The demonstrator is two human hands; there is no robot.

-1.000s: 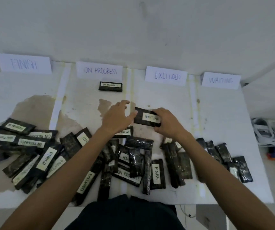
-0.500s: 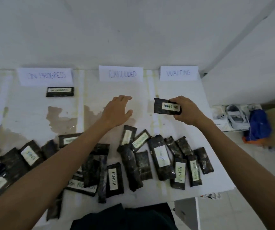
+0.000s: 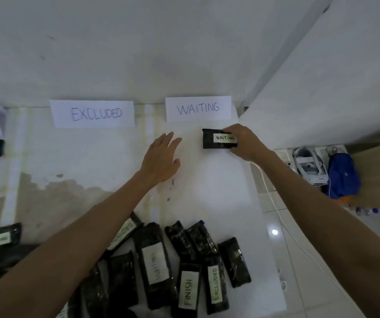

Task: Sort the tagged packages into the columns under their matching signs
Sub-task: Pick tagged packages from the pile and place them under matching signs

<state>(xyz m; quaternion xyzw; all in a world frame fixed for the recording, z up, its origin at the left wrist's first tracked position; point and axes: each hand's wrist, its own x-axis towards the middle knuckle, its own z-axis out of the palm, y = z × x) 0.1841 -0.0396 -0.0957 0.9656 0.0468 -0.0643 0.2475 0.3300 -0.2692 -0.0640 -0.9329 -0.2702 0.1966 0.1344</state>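
Bare table [image 3: 218,187] between WAITING sign [image 3: 198,109] and package pile [image 3: 175,267]

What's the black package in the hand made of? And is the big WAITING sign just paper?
The package the right hand grips looks wrapped in black plastic film: its surface is wrinkled and slightly glossy. What is inside is hidden. Its tag looks like matte white paper or a sticker, with handwritten letters. The WAITING sign seems plain white paper: thin, flat, dull, lettered by pen.
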